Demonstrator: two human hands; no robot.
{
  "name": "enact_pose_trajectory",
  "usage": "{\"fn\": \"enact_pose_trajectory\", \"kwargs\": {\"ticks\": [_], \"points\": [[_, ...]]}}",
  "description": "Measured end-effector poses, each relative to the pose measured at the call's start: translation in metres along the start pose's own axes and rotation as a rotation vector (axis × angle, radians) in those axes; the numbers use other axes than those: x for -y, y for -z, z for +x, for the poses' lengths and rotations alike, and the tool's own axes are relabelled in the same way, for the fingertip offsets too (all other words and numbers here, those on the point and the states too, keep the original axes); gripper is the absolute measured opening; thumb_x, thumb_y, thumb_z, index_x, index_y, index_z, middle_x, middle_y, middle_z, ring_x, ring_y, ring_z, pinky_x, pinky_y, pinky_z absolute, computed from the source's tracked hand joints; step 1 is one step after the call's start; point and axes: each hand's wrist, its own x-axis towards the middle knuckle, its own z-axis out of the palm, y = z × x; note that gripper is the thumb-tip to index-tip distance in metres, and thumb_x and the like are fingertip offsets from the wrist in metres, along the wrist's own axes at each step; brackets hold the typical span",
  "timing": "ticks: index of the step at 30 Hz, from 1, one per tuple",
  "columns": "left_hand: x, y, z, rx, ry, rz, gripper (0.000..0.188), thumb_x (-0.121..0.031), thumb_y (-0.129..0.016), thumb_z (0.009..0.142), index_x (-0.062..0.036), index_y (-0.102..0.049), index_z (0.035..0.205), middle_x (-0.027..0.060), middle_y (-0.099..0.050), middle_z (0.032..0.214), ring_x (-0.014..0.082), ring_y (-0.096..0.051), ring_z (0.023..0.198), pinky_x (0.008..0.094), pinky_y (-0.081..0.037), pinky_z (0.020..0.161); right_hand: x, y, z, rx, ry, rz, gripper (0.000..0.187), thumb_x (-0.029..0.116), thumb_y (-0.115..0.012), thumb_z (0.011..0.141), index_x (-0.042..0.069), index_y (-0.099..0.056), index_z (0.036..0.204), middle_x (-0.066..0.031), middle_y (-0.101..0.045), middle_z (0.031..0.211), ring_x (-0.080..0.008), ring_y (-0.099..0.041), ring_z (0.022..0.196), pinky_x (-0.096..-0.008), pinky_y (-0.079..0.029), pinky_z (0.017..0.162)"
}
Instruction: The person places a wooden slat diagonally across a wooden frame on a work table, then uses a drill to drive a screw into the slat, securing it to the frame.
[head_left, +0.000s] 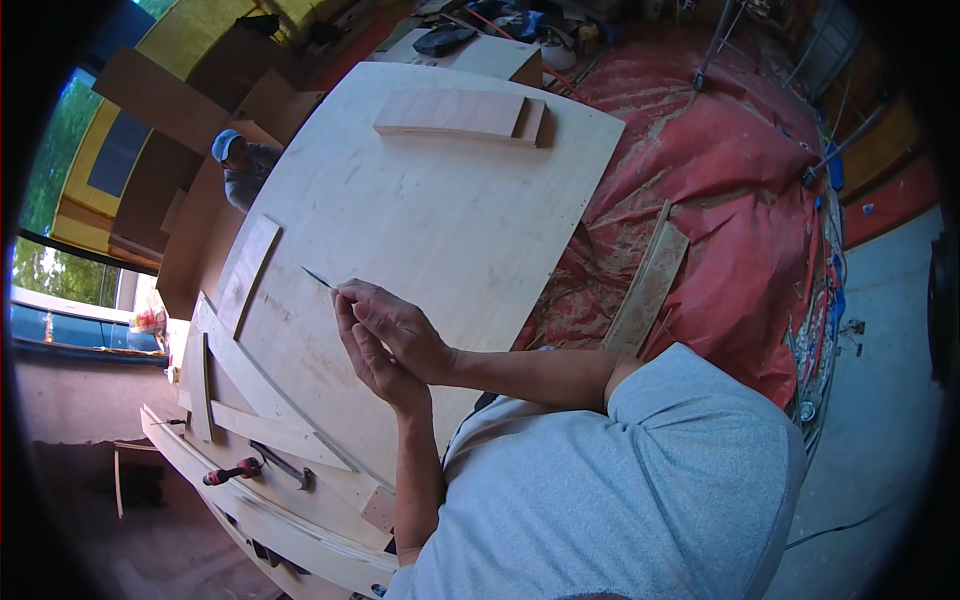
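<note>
My right hand lies against my left hand, the two pressed together above the large pale plywood sheet. From between the fingertips sticks a thin dark pointed object, its tip aimed to the far left. Its rear part is hidden by the hands, so I cannot tell its exact kind. Both hands are closed around it, and the right hand covers part of the left. A narrow plywood strip rests on the sheet to the left of my hands.
Stacked short boards sit at the sheet's far end. A clamp and a red-and-black tool are at the near left, among long wood strips. Another person is beyond the left edge. Red sheeting covers the right floor.
</note>
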Motion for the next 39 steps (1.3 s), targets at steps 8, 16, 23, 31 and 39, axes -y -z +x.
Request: {"fn": "enact_pose_trajectory", "kwargs": {"ticks": [8, 16, 23, 31, 39], "points": [[-0.066, -0.03, 0.002, -0.243, 0.031, -0.102, 0.051, -0.028, -0.03, 0.113, 0.0026, -0.044, 0.151, 0.017, -0.053, 0.148, 0.0255, -0.053, 0.135, 0.038, -0.042, 0.113, -0.002, -0.003, -0.004, 0.009, -0.016, 0.015, 0.048, 0.034, -0.043, 0.111, -0.002, -0.053, 0.142, -0.0163, -0.051, 0.15, -0.0248, -0.048, 0.139, -0.0335, -0.036, 0.117], [-0.051, -0.02, 0.0, -0.253, 0.013, -0.088, 0.051, -0.029, -0.038, 0.112, 0.0045, -0.041, 0.151, 0.0193, -0.052, 0.148, 0.0304, -0.052, 0.134, 0.0433, -0.041, 0.113, 0.003, -0.002, -0.006, 0.023, -0.025, 0.029, 0.048, 0.033, -0.044, 0.111, -0.002, -0.054, 0.141, -0.0155, -0.051, 0.15, -0.025, -0.05, 0.137, -0.0335, -0.037, 0.116], [-0.064, 0.011, 0.012, -0.268, 0.068, 0.046, 0.036, -0.016, -0.051, 0.106, 0.0026, -0.06, 0.135, 0.015, -0.064, 0.134, 0.0238, -0.058, 0.128, 0.0383, -0.044, 0.111, -0.004, 0.018, 0.012, 0.09, 0.002, -0.065, 0.029, 0.014, -0.065, 0.1, 0.003, -0.064, 0.128, -0.0106, -0.061, 0.137, -0.02, -0.058, 0.127, -0.0358, -0.049, 0.106], [-0.045, 0.066, -0.001, -0.173, 0.015, 0.06, 0.051, -0.002, -0.062, 0.091, -0.0022, -0.053, 0.142, 0.0134, -0.058, 0.143, 0.0249, -0.056, 0.131, 0.0401, -0.045, 0.111, -0.021, 0.017, 0.007, 0.22, -0.106, -0.023, 0.048, 0.005, -0.071, 0.087, 0.004, -0.061, 0.135, -0.0118, -0.053, 0.15, -0.023, -0.054, 0.135, -0.0387, -0.044, 0.111], [0.019, 0.22, -0.116, -0.786, 0.282, 0.216, 0.052, 0.0, -0.057, 0.084, 0.0028, -0.056, 0.136, 0.0141, -0.061, 0.134, 0.0269, -0.058, 0.126, 0.0391, -0.047, 0.108, -0.015, 0.046, 0.014, 0.158, -0.19, -0.072, 0.041, 0.0, -0.07, 0.086, 0.007, -0.059, 0.125, -0.0149, -0.052, 0.15, -0.025, -0.056, 0.131, -0.0415, -0.043, 0.111]]}}
